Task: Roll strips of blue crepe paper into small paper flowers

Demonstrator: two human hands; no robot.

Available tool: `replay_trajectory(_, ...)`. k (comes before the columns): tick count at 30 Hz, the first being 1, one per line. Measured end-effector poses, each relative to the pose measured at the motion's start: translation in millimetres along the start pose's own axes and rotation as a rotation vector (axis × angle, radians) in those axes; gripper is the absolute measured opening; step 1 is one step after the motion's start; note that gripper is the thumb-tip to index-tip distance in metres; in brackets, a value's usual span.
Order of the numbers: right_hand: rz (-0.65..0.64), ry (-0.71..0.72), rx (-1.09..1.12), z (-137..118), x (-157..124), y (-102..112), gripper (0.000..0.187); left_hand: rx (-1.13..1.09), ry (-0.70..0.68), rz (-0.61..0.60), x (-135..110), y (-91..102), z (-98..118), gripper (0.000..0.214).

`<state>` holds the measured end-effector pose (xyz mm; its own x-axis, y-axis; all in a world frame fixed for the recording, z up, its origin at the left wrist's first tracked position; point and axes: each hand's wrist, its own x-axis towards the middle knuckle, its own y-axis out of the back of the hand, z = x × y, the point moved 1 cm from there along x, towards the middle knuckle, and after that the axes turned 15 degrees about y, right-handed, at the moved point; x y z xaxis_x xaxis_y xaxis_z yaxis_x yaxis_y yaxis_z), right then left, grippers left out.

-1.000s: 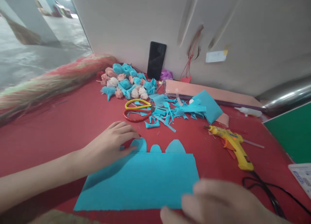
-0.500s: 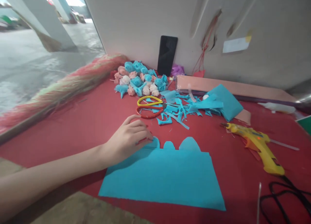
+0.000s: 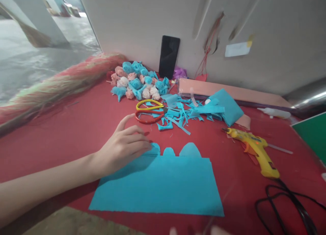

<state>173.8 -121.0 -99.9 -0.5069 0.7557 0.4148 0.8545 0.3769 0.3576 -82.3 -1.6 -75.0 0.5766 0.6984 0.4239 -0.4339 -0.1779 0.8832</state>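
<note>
My left hand (image 3: 123, 146) rests palm down at the upper left of a blue crepe paper sheet (image 3: 163, 187), fingers apart and the index stretched toward the scissors (image 3: 150, 112). Its fingertips touch a small rounded blue paper piece (image 3: 155, 149) at the sheet's top edge. Two more rounded pieces, a small one (image 3: 168, 151) and a larger one (image 3: 190, 150), stick out along that edge. Only blurred fingertips of my right hand (image 3: 216, 231) show at the bottom edge. A thin stick (image 3: 226, 195), smeared by motion, slants up from them; most of that grip is out of frame.
Blue, peach and white paper flowers (image 3: 137, 82) are heaped at the back, near a leaning phone (image 3: 169, 56). Blue scraps (image 3: 183, 112) lie beside the scissors. A yellow glue gun (image 3: 254, 150) with a black cord (image 3: 282, 194) lies on the right, near a white bottle (image 3: 276, 112).
My right hand has come in at the bottom edge, and the thin stick has left its spot beside the cord. My left hand stays on the paper. The whole view has shifted slightly.
</note>
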Motion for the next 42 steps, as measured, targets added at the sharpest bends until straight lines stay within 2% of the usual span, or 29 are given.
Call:
replay_trajectory(4,-0.235,0.230,-0.172,-7,31,6,0.014,-0.022,-0.009,0.072,-1,-1.4,2,0.020)
replay_trajectory(5,-0.287,0.276,-0.212,-8,40,7,0.018,-0.028,-0.010,0.088,-1,-2.1,2,0.021)
replay_trajectory(6,-0.444,0.472,-0.462,-10,48,7,0.022,-0.037,-0.010,0.102,-1,-2.7,2,0.019)
replay_trajectory(7,-0.582,0.604,-0.674,-11,54,6,0.020,-0.046,-0.013,0.111,-1,-3.3,2,0.017)
replay_trajectory(8,-0.641,0.675,-0.785,-12,60,6,0.017,-0.056,-0.015,0.120,-1,-3.6,2,0.016)
replay_trajectory(10,-0.678,0.729,-0.881,-14,66,6,0.015,-0.070,-0.019,0.131,-1,-3.5,2,0.014)
replay_trajectory(14,-0.704,0.704,-0.884,-15,67,5,0.012,-0.086,-0.018,0.108,-1,-2.7,2,0.013)
replay_trajectory(18,-0.643,0.673,-0.856,-15,70,8,0.016,-0.117,0.003,0.060,-2,-5.4,4,0.013)
replay_trajectory(20,-0.535,0.640,-0.794,-14,76,13,0.024,-0.128,0.021,0.051,-3,-7.2,4,0.013)
replay_trajectory(22,-0.320,0.599,-0.709,-12,83,22,0.031,-0.145,0.039,0.042,-3,-8.2,4,0.014)
replay_trajectory(24,-0.120,0.530,-0.615,-10,91,33,0.027,-0.170,0.061,0.023,-3,-8.3,3,0.015)
replay_trajectory(27,0.075,0.381,-0.551,-9,99,46,0.020,-0.222,0.127,-0.007,0,-7.4,1,0.012)
replay_trajectory(34,0.192,-0.065,-0.406,-11,102,58,0.024,-0.397,0.376,-0.111,5,-2.7,2,0.012)
replay_trajectory(37,0.219,-0.154,-0.319,-13,105,59,0.024,-0.445,0.459,-0.170,5,-2.1,3,0.016)
replay_trajectory(42,0.245,-0.188,-0.236,-14,108,59,0.020,-0.475,0.551,-0.208,5,-4.4,3,0.018)
